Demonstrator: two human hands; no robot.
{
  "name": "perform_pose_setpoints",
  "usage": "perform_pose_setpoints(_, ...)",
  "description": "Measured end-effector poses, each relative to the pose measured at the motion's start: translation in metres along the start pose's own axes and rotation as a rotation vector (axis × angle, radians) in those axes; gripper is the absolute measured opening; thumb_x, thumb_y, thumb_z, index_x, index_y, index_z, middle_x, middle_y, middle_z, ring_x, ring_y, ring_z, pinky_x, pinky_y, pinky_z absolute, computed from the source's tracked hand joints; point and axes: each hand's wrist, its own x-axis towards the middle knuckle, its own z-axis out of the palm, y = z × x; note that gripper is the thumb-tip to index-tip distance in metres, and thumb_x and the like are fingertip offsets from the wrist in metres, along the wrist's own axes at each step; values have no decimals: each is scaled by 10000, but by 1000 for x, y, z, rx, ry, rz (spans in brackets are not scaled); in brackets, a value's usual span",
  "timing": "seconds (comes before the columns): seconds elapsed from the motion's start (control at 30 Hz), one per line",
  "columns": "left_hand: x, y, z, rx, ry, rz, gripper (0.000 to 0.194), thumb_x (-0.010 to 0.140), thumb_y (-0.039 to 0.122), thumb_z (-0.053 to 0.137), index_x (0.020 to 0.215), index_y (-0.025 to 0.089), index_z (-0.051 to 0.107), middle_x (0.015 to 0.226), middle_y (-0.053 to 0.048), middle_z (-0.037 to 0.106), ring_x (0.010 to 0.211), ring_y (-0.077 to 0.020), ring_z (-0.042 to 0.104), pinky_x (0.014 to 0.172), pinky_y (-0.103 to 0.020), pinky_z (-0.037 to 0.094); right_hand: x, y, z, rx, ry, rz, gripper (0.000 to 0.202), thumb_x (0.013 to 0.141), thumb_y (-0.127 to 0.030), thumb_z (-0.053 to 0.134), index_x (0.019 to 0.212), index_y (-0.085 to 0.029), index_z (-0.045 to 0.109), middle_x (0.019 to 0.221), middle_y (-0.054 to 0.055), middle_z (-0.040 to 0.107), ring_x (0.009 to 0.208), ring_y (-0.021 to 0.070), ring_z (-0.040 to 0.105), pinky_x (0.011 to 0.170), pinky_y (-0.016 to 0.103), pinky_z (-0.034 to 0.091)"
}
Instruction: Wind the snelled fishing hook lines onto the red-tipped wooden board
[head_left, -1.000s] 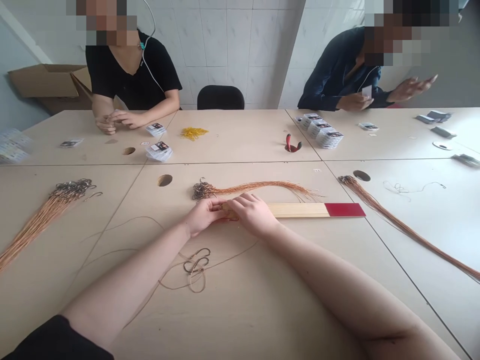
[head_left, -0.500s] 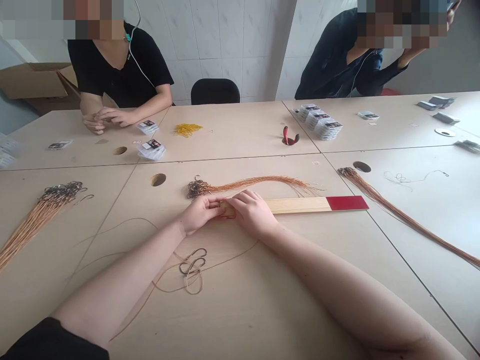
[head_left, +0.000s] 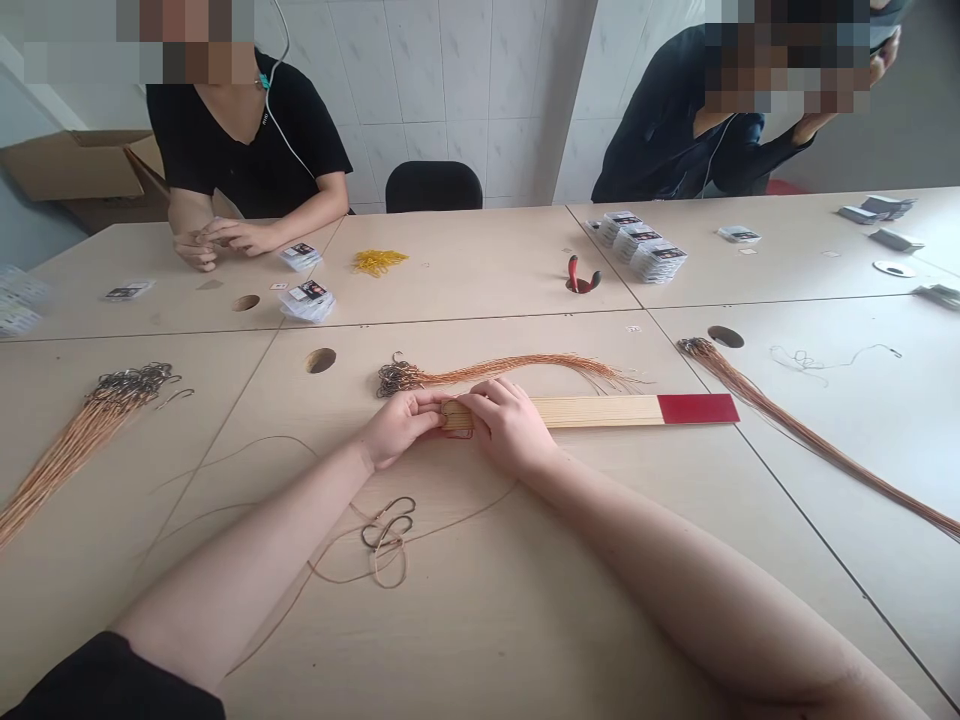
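Note:
A flat wooden strip (head_left: 600,412) with a red right end lies across the table in front of me. My left hand (head_left: 401,425) pinches its left end between thumb and fingers. Just to the right, my right hand (head_left: 510,422) is closed over the same strip, fingers on its top face. A small piece of thin red line or wire (head_left: 459,434) shows below the strip between the hands; its hold is hidden. Behind the strip lies a bundle of large fish hooks (head_left: 397,375) on orange-brown cords. Nearer me are loose fish hooks (head_left: 388,530) with looped cord.
More hook bundles lie at left (head_left: 127,385) and right (head_left: 694,347). Across the table are stacked plastic packs (head_left: 649,250), yellow pieces (head_left: 379,262) and red-handled pliers (head_left: 577,275) in a table hole. Two people sit opposite, either side of a black chair (head_left: 433,187).
The camera view has shifted slightly. Both hands stay at the strip's left end in nearly the same pose.

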Motion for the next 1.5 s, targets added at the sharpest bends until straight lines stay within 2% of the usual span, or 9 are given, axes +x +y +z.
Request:
perform_pose_setpoints(0.2, 0, 1, 0, 80, 27, -30, 314, 744, 140, 626, 1058, 127, 624, 994, -87, 683, 926, -170, 629, 876, -317, 487, 0, -1, 1, -6, -15, 27, 284, 828, -65, 425, 973, -196, 632, 878, 49, 561, 846, 167, 468, 790, 292, 389)
perform_pose_setpoints(0.53, -3, 5, 0, 96, -14, -32, 290, 748, 147, 641, 1038, 134, 623, 953, -71, 691, 890, -149, 640, 836, -269, 497, -1, -3, 0, -8, -12, 25, 273, 832, -77, 423, 980, -197, 619, 872, 51, 559, 841, 170, 470, 786, 295, 378)
perform_pose_setpoints(1.07, -3, 7, -1, 210, 3, -55, 319, 704, 160, 671, 1019, 140, 625, 900, -64, 688, 846, -155, 632, 785, -264, 492, -1, -6, -2, -33, -31, 36, 225, 866, -114, 412, 940, -194, 609, 893, 56, 563, 832, 164, 472, 771, 287, 364)
perform_pose_setpoints(1.23, -3, 6, 0, 170, 15, -66, 293, 705, 144, 672, 996, 146, 632, 878, -51, 693, 821, -139, 635, 782, -256, 492, -1, -6, -3, -63, -26, 12, 222, 874, -123, 401, 922, -190, 607, 900, 59, 571, 832, 165, 473, 746, 285, 346)
perform_pose_setpoints(1.4, -4, 5, -3, 30, 35, -75, 278, 693, 141, 689, 966, 142, 637, 844, -43, 691, 789, -140, 640, 775, -289, 515, -1, -4, -4, -187, -9, -77, 260, 838, -78, 418, 993, -201, 587, 918, 48, 589, 865, 174, 478, 765, 316, 313)
perform_pose_setpoints(1.5, -6, 8, -5, -32, 59, -80, 263, 687, 120, 679, 946, 139, 641, 834, -36, 685, 768, -128, 633, 748, -268, 513, 0, -3, -7, -213, -40, -117, 258, 848, -94, 417, 1019, -193, 582, 919, 54, 586, 864, 173, 475, 765, 312, 320)
